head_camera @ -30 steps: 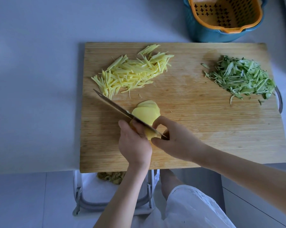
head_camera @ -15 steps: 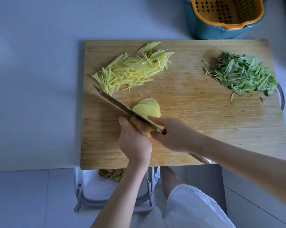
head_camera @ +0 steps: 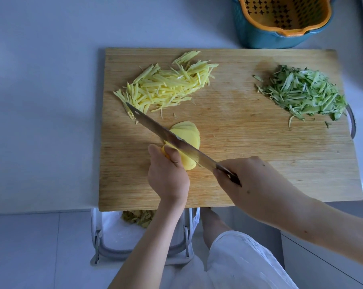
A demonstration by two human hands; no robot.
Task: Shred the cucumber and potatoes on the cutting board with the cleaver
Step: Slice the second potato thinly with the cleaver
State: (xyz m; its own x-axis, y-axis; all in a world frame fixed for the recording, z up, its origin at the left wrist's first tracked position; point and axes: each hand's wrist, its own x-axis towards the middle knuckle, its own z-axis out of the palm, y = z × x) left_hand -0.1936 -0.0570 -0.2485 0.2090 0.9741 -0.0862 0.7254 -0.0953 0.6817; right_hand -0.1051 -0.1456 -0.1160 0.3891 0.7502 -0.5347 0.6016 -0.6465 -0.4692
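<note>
Table (head_camera: 40, 101) carries the board (head_camera: 259, 163), with a basket (head_camera: 280, 21) just behind its far edge. On the board's far right sits the cucumber pile (head_camera: 301, 94), already shredded. On the far left is the potato pile (head_camera: 166, 84), also in shreds.

What we see changed: the right hand (head_camera: 249, 180) has pulled back to the right, so it now sits apart from the left hand (head_camera: 168, 174); a second ago they were nearly touching. It is wrapped round the cleaver (head_camera: 176, 140) where handle meets blade. More of the blade's flat face shows now, so the blade has tipped over a bit.

The left hand is curled over the potato (head_camera: 186, 161) at the board's near middle, fingertips tucked against the blade's side. The cleaver lies across that potato, with a fan of slices (head_camera: 186, 132) on its far side. We can't tell if the edge is in the flesh or lifted clear.

Our read: cucumber done, one batch of potato done. This potato is mid-slicing, and the slices are not yet cut into strips.
</note>
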